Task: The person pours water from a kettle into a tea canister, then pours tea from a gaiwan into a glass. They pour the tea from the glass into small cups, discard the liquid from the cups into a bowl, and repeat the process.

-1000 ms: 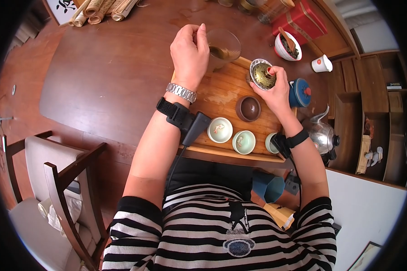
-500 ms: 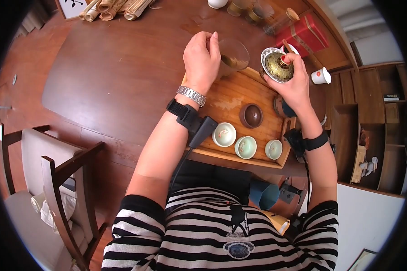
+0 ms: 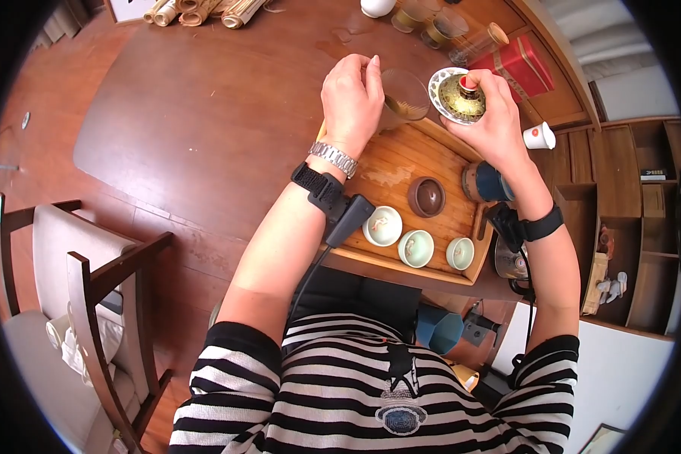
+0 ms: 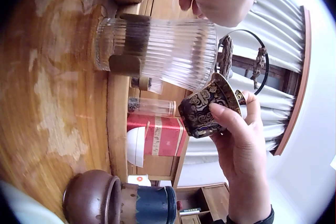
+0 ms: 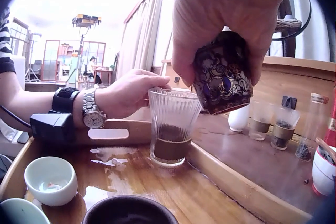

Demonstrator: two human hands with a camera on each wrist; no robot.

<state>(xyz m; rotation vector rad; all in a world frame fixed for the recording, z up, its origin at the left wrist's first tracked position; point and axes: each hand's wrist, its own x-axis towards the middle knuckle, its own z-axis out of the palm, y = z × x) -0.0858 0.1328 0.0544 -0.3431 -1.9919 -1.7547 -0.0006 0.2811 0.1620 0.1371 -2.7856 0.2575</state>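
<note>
My right hand [image 3: 495, 121] grips a lidded gaiwan [image 4: 202, 113], dark with gold swirls, by its sides and lid knob. The gaiwan leans toward a ribbed glass cup [image 5: 174, 116], its rim overlapping the glass rim in the left wrist view. A brown band circles the glass, which stands on the wooden tray [image 3: 454, 159]. My left hand [image 3: 349, 102] is at the glass's near-left rim, fingers curled, thumb over the top; the glass partly hides its fingers in the right wrist view. Nearer on the tray sit a brown bowl [image 3: 427, 195] and pale green cups [image 3: 416, 248].
A blue-and-brown lidded pot [image 3: 483, 181] stands at the tray's right side, near a metal kettle [image 3: 509, 263]. Further back are banded glasses [image 3: 443, 29], a red box [image 3: 523, 66] and a paper cup [image 3: 539, 136]. Scrolls [image 3: 197, 11] lie at the far left.
My right hand has carried the gaiwan up and away from low over the tray, then tipped it toward the glass cup. The left hand keeps its place beside the glass.
</note>
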